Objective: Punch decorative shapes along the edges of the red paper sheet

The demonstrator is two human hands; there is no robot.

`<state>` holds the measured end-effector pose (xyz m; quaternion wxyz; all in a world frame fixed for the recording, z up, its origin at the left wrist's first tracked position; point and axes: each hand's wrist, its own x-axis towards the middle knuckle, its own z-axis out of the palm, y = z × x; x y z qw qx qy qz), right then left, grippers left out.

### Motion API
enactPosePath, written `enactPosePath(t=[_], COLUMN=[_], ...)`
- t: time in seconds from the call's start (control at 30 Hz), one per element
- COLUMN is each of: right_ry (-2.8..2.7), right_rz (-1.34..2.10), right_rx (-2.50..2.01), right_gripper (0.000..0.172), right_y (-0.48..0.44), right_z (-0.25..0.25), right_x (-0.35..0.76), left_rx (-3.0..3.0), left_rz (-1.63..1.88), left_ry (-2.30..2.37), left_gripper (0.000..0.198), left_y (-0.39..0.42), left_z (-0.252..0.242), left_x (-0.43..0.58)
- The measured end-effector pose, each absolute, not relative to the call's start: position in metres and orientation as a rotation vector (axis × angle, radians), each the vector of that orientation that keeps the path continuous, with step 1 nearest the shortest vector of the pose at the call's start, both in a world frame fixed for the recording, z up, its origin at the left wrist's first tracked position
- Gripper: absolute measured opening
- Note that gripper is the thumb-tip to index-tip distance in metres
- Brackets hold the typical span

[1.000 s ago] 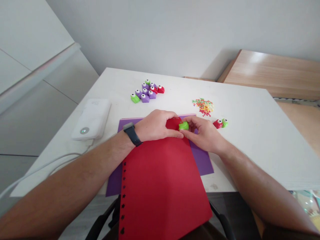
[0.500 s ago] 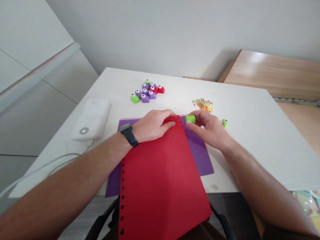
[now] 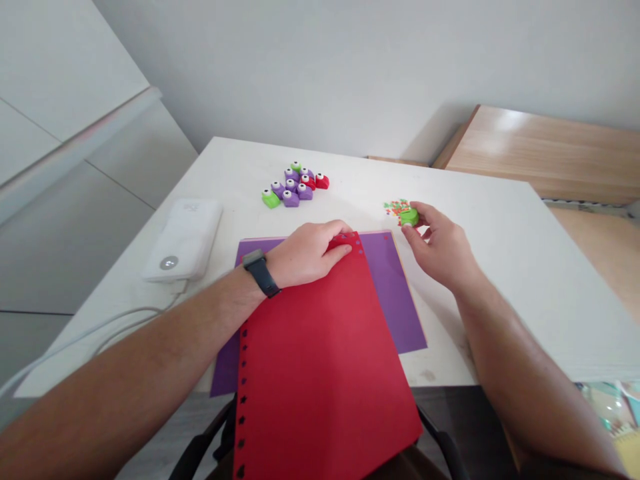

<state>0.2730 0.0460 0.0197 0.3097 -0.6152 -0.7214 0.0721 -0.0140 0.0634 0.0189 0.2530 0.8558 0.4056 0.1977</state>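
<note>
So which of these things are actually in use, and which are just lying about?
In use: green punch in the right hand; red sheet under the left hand; paper bits beside the punch.
Lying about: cluster of punches; white power bank; purple sheet.

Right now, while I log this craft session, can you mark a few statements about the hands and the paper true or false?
1. The right hand holds a green punch. True.
2. The left hand rests on bare table. False: it rests on the red sheet, which lies over a purple sheet.
3. The green punch is right beside the confetti pile. True.
4. The cluster of punches sits on the red sheet. False: it sits on the white table, beyond both sheets.
5. A dark watch is on the left wrist. True.
</note>
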Motion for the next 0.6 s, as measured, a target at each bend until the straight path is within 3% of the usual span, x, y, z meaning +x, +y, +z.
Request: enactPosePath(t=[0.17, 0.37, 0.6], right_ry=[-1.853, -1.776, -1.647], right_rz=[0.241, 0.828, 0.615], right_rx=[-1.571, -1.436, -1.452], right_gripper=[0.045, 0.039, 0.043], right_y=[0.045, 0.046, 0.056], right_z=[0.017, -0.001, -0.009], right_x=[0.27, 0.258, 0.269], left_rx=[2.349, 2.358, 2.367], left_rz=[0.537, 0.507, 0.495], left_ry=[1.099, 1.106, 1.091], left_gripper=[0.028, 0.029, 0.028], left_y=[0.063, 0.063, 0.063], left_z=[0.018, 0.017, 0.017], left_x=[-0.015, -0.014, -0.014])
